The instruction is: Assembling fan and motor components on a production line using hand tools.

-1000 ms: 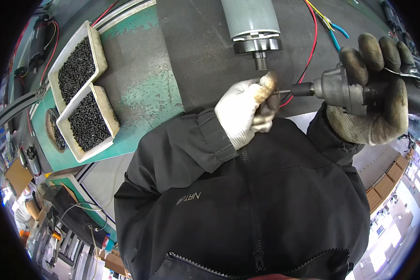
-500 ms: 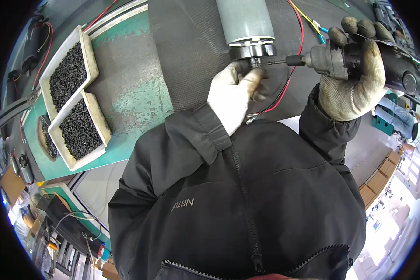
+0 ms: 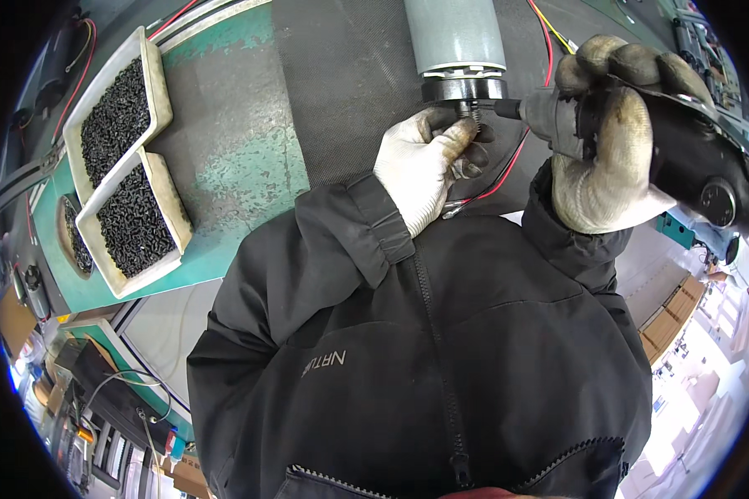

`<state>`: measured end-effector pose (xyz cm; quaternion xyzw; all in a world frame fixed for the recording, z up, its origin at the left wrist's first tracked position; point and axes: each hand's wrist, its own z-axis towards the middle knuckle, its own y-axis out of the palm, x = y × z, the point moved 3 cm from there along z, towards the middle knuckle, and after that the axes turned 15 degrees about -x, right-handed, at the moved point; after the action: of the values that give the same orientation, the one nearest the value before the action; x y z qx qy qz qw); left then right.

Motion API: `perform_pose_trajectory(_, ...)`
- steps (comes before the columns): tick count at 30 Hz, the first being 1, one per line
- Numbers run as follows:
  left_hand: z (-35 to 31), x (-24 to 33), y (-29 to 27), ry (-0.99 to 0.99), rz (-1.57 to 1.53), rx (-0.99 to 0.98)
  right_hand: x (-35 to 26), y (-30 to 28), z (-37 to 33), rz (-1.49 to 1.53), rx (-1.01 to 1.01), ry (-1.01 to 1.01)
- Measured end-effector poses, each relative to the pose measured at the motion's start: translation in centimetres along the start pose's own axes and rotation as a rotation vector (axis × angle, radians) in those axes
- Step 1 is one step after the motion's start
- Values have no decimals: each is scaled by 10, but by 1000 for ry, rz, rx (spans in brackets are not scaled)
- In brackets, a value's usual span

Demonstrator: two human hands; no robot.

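Observation:
A grey cylindrical motor (image 3: 456,37) lies on the dark mat with its black end cap (image 3: 464,89) toward me. My gloved left hand (image 3: 429,154) is closed at the shaft (image 3: 468,109) that sticks out of this cap, thumb and fingers pinched round its end. In my gloved right hand (image 3: 612,158) is a black power screwdriver (image 3: 674,154) with a grey metal head, held level. Its bit points left and reaches the shaft just below the cap; whether it sits in a screw is too small to tell.
Two white trays (image 3: 165,108) of small black parts stand at the left on the green worktop (image 3: 250,166), beside a round dish (image 3: 68,237) of similar parts. Red and black wires (image 3: 508,166) run right of the motor. Brown boxes (image 3: 672,320) stand beyond at lower right.
My right hand has brought the screwdriver left, so its bit now meets the shaft. The left hand keeps its pinch, and the whole view has shifted slightly.

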<state>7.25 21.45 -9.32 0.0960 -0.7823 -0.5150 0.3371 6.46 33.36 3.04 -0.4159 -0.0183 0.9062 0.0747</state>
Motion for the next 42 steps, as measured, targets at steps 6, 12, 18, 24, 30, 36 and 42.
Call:
perform_pose_trajectory(6, -1, 2, 1, 20, 54, 48, 4, 0, 1, 142, 40, 57)
perform_pose_trajectory(12, 5, 3, 3, 27, 35, 46, 11, 9, 9, 76, -118, 54)
perform_pose_trajectory(18, -1, 0, 7, 80, -74, 61, 6, 13, 10, 186, -147, 127)
perform_pose_trajectory(24, 2, -9, 25, -91, -632, 120, -37, -72, 10, 283, 300, 68)
perform_pose_trajectory(30, -9, 1, 12, -246, -513, -92, 13, -180, 13, -780, 272, 280)
perform_pose_trajectory(36, -59, 35, -7, -197, -73, -48, 65, -126, -22, -1214, -152, 328)
perform_pose_trajectory(42, -193, 184, -13, 307, 2063, 510, 127, -198, -69, -951, -442, 656)
